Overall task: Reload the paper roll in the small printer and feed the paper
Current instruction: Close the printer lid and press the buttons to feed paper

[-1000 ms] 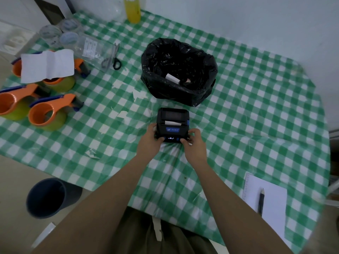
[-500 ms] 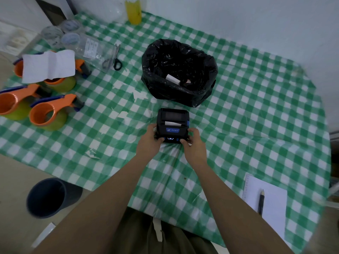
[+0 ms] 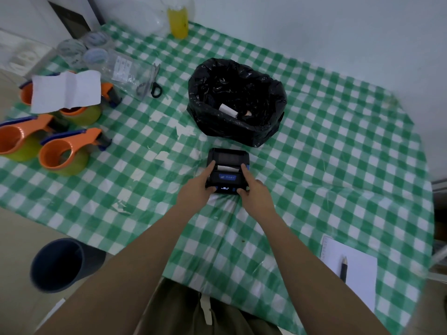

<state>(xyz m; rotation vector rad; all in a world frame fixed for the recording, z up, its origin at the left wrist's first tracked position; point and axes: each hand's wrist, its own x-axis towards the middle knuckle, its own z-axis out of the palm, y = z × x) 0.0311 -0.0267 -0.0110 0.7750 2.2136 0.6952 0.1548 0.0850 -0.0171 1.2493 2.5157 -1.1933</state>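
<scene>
The small black printer [image 3: 227, 168] lies on the green checked tablecloth [image 3: 314, 146] in the middle of the table. Its lid is down, its display is lit, and a short white strip of paper [image 3: 227, 168] shows at the slot. My left hand [image 3: 197, 188] grips the printer's left side, forefinger stretched along the lid's edge and thumb at the front corner. My right hand [image 3: 254, 192] grips its right side the same way.
A black bin bag [image 3: 238, 100] holding a used paper core stands just behind the printer. Orange tape dispensers [image 3: 60, 151], a white sheet [image 3: 66, 91] and scissors [image 3: 154, 81] lie at the left. A notepad with a pen [image 3: 350, 272] sits front right, a dark bin [image 3: 58, 264] on the floor.
Both forefingers have stretched forward along the printer's sides, up to the lid edge. The printer itself stays in place.
</scene>
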